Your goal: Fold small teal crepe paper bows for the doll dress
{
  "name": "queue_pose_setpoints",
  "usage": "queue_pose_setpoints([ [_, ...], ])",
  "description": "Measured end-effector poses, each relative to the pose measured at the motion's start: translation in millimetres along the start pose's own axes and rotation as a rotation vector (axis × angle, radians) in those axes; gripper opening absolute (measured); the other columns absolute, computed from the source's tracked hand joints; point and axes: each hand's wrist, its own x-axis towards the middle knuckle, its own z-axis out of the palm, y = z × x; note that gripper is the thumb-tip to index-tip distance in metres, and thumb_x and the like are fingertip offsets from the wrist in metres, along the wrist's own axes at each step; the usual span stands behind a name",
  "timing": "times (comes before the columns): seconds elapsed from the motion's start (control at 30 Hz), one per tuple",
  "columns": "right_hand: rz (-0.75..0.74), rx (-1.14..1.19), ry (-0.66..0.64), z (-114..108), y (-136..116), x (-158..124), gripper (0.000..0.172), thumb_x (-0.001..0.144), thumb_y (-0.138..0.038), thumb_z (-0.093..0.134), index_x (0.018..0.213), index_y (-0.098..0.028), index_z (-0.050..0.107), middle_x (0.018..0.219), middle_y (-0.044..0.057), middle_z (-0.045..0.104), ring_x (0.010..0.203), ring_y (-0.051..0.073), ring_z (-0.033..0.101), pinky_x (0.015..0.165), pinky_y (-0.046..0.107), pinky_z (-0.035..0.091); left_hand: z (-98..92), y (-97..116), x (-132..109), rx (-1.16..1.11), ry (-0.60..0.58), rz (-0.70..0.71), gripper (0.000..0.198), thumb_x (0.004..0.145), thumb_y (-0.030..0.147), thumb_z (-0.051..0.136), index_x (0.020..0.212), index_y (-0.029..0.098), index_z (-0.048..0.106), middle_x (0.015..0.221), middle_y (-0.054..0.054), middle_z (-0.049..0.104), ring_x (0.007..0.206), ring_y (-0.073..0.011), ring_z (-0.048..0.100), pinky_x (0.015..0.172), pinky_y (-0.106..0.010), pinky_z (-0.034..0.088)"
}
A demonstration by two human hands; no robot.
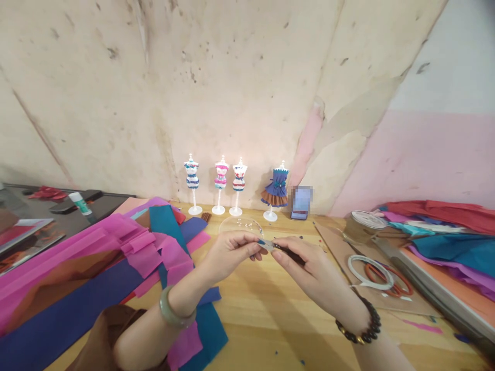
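Above the middle of the table, my left hand (235, 246) pinches a small blue piece (262, 241) between thumb and fingers. My right hand (307, 268) is closed around a dark-handled tool (288, 251), whose pale, metallic-looking end meets the left fingertips; its exact kind is not clear. Just behind my left hand lies a clear round dish (224, 224) with small whitish bits in it, partly covered by the fingers. Farther back stands a miniature dress form (279, 185) in a blue and brown ruffled dress.
Several other small dress forms (192, 178) stand along the wall. Coloured crepe paper (77, 309) covers the left side, with a glue stick (80, 203) beyond it. At right are wire or cord coils (371, 273) on cardboard, a tape roll (365, 220) and more folded paper (456, 252).
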Motion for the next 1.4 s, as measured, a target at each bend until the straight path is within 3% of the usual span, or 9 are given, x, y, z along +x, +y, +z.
queue_pose_setpoints([
  [0.33, -0.041, -0.002, 0.006, -3.0, 0.2, -0.3, 0.027, 0.095, -0.034, 0.047, 0.107, -0.023, 0.069, 0.088, 0.004, 0.072, 0.074, 0.016, 0.063, 0.064, 0.025, 0.046, 1.4, 1.7, -1.7, -0.005, -0.011, -0.003, 0.020, 0.079, 0.033, 0.067, 0.086, 0.015, 0.072, 0.075, -0.005, 0.072, 0.067, -0.0118, 0.064, 0.065, -0.023, 0.053],
  [0.7, -0.085, -0.006, 0.030, -3.2, 0.8, 0.1, 0.025, 0.094, -0.030, 0.049, 0.107, -0.024, 0.069, 0.088, 0.003, 0.073, 0.075, 0.014, 0.064, 0.065, 0.024, 0.047, 2.4, 2.7, -3.4, 0.019, -0.008, 0.012, 0.018, 0.080, 0.031, 0.065, 0.086, 0.015, 0.073, 0.077, -0.005, 0.073, 0.068, -0.0125, 0.065, 0.066, -0.023, 0.052],
  [1.4, -0.158, 0.023, 0.049, -2.0, 8.7, 2.5, 0.021, 0.093, -0.027, 0.051, 0.092, -0.022, 0.071, 0.072, 0.001, 0.064, 0.065, 0.013, 0.057, 0.060, 0.024, 0.043, 2.8, 2.0, -2.8, 0.025, -0.003, 0.006, 0.021, 0.080, 0.034, 0.066, 0.083, 0.014, 0.070, 0.074, -0.005, 0.071, 0.067, -0.0122, 0.063, 0.066, -0.023, 0.051],
])
